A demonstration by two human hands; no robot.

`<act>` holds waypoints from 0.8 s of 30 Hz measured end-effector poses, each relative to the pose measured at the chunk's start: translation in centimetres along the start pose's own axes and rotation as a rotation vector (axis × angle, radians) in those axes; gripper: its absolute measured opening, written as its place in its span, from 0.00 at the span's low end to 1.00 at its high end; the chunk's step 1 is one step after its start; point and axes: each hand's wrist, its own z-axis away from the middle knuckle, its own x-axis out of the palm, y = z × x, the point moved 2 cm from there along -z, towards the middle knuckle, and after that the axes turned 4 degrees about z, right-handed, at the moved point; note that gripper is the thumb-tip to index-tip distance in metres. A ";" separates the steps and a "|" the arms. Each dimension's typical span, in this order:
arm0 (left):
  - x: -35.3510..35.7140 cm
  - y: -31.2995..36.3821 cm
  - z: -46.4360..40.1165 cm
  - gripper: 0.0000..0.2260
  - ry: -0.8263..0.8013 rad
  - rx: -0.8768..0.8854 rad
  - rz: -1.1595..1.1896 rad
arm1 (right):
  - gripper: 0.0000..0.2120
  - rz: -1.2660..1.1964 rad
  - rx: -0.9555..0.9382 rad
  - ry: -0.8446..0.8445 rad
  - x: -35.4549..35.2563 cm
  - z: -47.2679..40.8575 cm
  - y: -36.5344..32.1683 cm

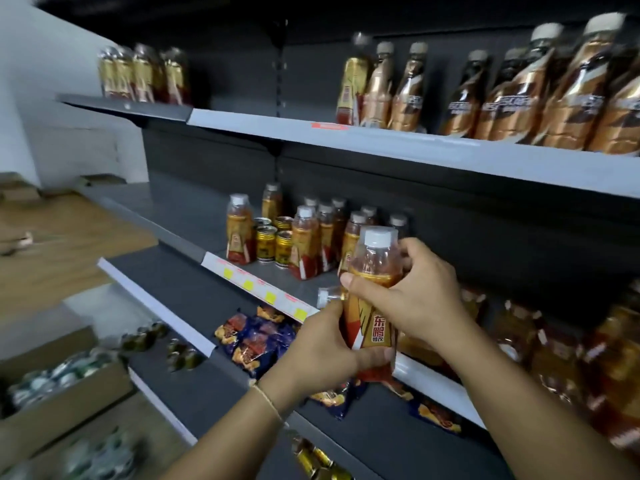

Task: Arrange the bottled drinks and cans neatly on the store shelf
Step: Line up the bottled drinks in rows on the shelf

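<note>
**Gold-labelled bottle held in both hands before the middle shelf**

The bottle is clear plastic with a white screw cap, amber-orange liquid showing through its shoulder, and a gold, orange and red label with dark characters printed down the front. It stands upright in the air, just in front of the middle shelf and near its price strip, which carries yellow tags.

The left hand wraps around the lower half of the bottle, fingers curled under the label and thumb along its left side. The right hand grips the upper part, thumb pressed across the front just under the shoulder and fingers curled behind the neck. A second, smaller white cap pokes out to the left between the hands; what it belongs to cannot be told.

On the middle shelf behind, matching bottles stand in a loose group, with small gold cans between them and one bottle standing apart at the left. The top shelf carries larger copper-wrapped bottles and, far left, a cluster of gold ones. The shelf below holds blue and orange snack packets. Cardboard boxes of cans sit at the lower left.
</note>
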 end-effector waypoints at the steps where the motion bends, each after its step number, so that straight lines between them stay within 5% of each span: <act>1: -1.0 -0.7 0.1 0.28 0.013 -0.024 0.007 | 0.29 -0.024 -0.007 -0.027 1.2 -0.4 -0.4; 16: -12.2 -8.8 -6.5 0.30 0.184 -0.239 0.000 | 0.36 -0.374 -0.101 -0.470 15.9 -10.0 -2.0; 19: -12.9 -10.1 -9.0 0.31 0.194 -0.233 -0.012 | 0.35 -0.367 -0.063 -0.451 17.3 -12.0 -0.4; 24: -13.5 -12.3 -12.7 0.30 0.168 -0.211 0.004 | 0.18 -0.174 0.106 -0.273 18.5 -13.2 3.9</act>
